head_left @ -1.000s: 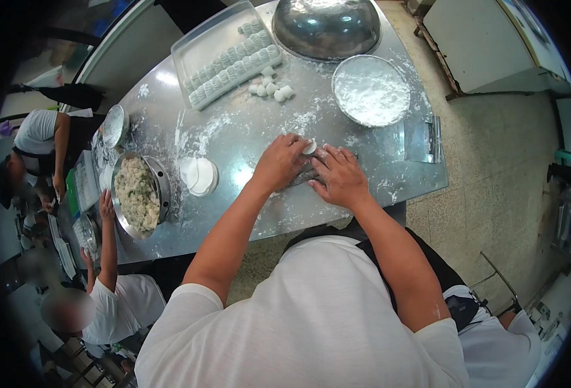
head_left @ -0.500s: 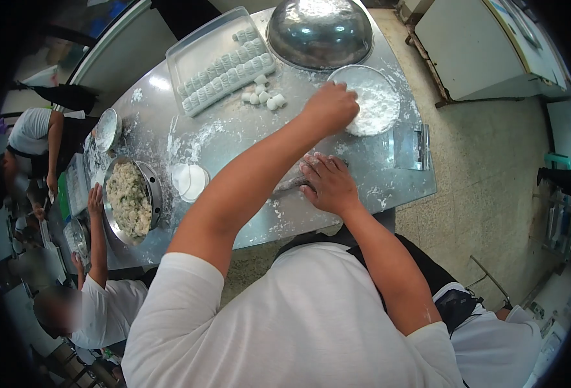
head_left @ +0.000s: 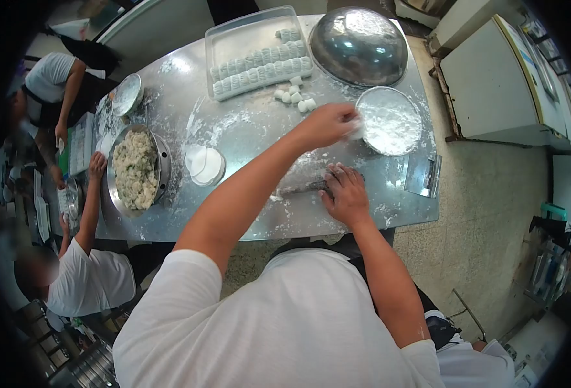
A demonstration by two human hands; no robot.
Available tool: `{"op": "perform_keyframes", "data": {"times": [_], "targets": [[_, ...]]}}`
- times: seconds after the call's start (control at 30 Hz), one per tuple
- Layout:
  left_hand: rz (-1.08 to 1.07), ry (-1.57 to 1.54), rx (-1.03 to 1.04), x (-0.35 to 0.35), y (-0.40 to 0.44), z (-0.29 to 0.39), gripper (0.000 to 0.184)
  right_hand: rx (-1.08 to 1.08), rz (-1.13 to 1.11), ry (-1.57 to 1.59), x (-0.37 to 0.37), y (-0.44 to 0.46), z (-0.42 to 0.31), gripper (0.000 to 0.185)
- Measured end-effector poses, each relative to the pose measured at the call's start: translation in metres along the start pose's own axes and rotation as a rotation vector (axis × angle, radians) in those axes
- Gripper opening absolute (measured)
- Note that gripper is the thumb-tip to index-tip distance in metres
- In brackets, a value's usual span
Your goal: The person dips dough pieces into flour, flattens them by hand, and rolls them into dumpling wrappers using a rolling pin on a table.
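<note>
My left hand (head_left: 329, 126) is above the table just left of a round bowl of white flour (head_left: 389, 121). Its fingers are curled and blurred by motion, with a white smear of flour at the fingertips. My right hand (head_left: 348, 195) lies with fingers stretched over a dark, floured rolling pin (head_left: 303, 187), pressed to the tabletop. Above my left hand are several small white dough pieces (head_left: 295, 96). Behind them stands a clear plastic tray (head_left: 243, 39) with rows of white dough pieces. A stack of round white wrappers (head_left: 204, 165) sits left of my forearm.
A metal bowl of pale filling with green bits (head_left: 135, 169) stands at the left, near a smaller flour bowl (head_left: 127, 95). An upturned metal bowl (head_left: 359, 46) is at the back. A metal scraper (head_left: 422, 176) lies at the right edge. Two people (head_left: 95, 278) work at the left.
My left hand has moved from over the flour bowl's rim to just left of it, now blurred. My right hand stays on the rolling pin. The whole view has shifted.
</note>
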State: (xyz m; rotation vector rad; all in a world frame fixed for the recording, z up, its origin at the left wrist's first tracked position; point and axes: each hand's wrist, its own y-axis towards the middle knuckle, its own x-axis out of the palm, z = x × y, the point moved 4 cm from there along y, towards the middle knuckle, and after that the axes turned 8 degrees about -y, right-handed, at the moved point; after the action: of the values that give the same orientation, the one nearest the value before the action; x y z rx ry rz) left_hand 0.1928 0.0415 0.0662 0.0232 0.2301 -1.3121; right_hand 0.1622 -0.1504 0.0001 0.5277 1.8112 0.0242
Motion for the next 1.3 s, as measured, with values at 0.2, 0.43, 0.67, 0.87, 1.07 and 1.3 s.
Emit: {"op": "perform_keyframes", "data": {"times": [0.2, 0.43, 0.67, 0.87, 1.07, 1.3], "targets": [[-0.001, 0.225, -0.272, -0.009, -0.131, -0.076, 0.021, 0.039, -0.197, -0.081, -0.007, -0.025, -0.012, 0.063], [0.301, 0.404, -0.264, -0.021, -0.135, -0.07, 0.023, 0.209, -0.147, -0.274, 0.033, 0.097, -0.012, 0.073], [0.138, 0.375, -0.165, -0.021, -0.153, -0.08, 0.022, -0.001, -0.188, -0.244, 0.012, -0.001, -0.014, 0.07], [0.247, 0.322, -0.264, -0.014, -0.157, -0.077, 0.019, 0.137, -0.184, -0.354, 0.026, 0.06, -0.014, 0.072], [0.296, 0.44, -0.079, -0.025, -0.138, -0.075, 0.017, 0.132, -0.071, -0.258, 0.035, 0.094, -0.009, 0.072], [0.161, 0.244, -0.259, -0.018, -0.16, -0.078, 0.022, 0.139, -0.195, -0.243, 0.016, -0.004, -0.018, 0.076]]}}
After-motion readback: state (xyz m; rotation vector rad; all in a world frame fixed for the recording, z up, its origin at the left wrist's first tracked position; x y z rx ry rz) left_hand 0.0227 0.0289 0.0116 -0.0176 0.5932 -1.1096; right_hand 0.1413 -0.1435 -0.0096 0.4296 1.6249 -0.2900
